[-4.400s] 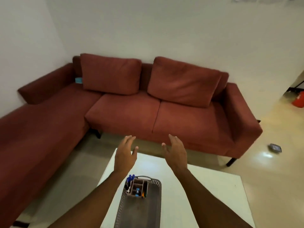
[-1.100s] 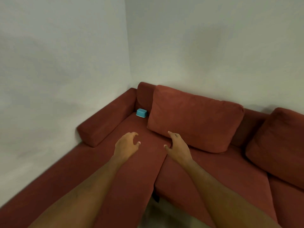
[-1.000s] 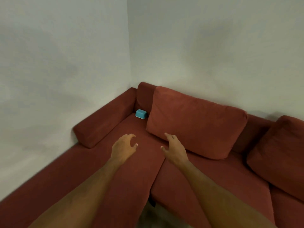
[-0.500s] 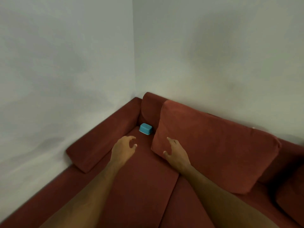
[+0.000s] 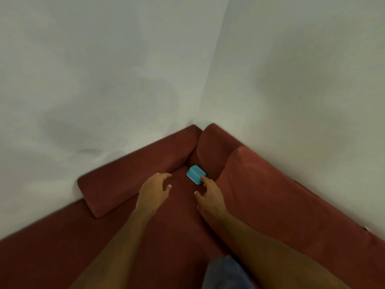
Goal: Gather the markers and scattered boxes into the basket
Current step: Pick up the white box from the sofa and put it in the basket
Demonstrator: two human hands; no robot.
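Observation:
A small turquoise box [image 5: 195,174] lies on the red sofa seat, tucked into the corner between the backrest and a large cushion. My right hand [image 5: 210,195] reaches toward it with fingers apart; the fingertips touch or nearly touch its near right edge, and the hand holds nothing. My left hand [image 5: 154,191] hovers over the seat to the left of the box, fingers loosely curled and spread, empty. The basket and the markers are out of view.
The red corner sofa [image 5: 129,236] fills the lower frame. A bolster-like arm cushion [image 5: 133,176] runs along the left wall, and a big back cushion [image 5: 277,197] stands at the right. White walls meet behind the corner. Blue cloth [image 5: 225,272] shows at the bottom.
I have moved closer to the sofa corner. Both hands have advanced toward the turquoise box, and the right fingertips have arrived at its edge.

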